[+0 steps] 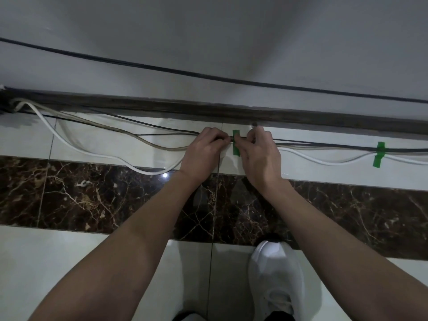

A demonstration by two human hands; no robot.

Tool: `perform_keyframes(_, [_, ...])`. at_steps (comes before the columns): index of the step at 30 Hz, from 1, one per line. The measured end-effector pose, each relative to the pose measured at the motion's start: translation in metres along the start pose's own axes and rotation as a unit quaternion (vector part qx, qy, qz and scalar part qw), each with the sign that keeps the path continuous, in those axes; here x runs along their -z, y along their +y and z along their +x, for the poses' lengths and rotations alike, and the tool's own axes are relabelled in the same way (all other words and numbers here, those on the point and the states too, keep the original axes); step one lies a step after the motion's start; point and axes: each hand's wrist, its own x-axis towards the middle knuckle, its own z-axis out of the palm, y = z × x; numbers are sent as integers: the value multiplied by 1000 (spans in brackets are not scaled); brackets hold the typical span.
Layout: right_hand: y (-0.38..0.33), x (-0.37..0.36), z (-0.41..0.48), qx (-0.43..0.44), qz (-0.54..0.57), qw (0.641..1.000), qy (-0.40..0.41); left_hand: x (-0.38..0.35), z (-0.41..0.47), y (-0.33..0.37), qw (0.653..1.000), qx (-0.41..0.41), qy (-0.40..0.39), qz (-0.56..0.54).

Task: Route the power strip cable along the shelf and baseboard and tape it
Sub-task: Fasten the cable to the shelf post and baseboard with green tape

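Note:
Several cables run along the floor in front of the dark baseboard (pixel 162 107): thin black cables (pixel 148 123), a beige one (pixel 129 133) and a white one (pixel 92 155). My left hand (pixel 203 151) pinches the black cable bundle just left of a green tape strip (pixel 236 144). My right hand (pixel 260 154) presses on that strip from its right side, fingers curled over the cables. A second green tape strip (pixel 379 155) holds the cables to the tile further right.
Another black cable (pixel 162 68) runs along the grey wall above the baseboard. A dark marble tile band (pixel 92 193) crosses the floor. My white shoe (pixel 275 276) stands below my right arm.

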Motion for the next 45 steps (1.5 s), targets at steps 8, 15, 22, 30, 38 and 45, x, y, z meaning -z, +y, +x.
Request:
perform_keyframes(8, [-4, 1, 3, 100, -93, 991, 9, -9, -5, -4, 1000, 1, 18, -4])
perform_keyframes(15, [-5, 0, 6, 25, -25, 999, -9, -4, -9, -1, 999, -14, -12, 45])
perform_keyframes(22, [-4, 2, 1, 16, 13, 999, 25, 5, -23, 16, 983, 7, -103, 153])
perform_keyframes(30, [-6, 13, 7, 33, -12, 999, -11, 7, -24, 15, 983, 7, -107, 151])
perform_keyframes(38, [3, 15, 7, 31, -60, 997, -47, 12, -20, 17, 982, 3, -121, 146])
perform_keyframes(45, [10, 19, -3, 52, -78, 994, -52, 20, -19, 23, 976, 20, -168, 135])
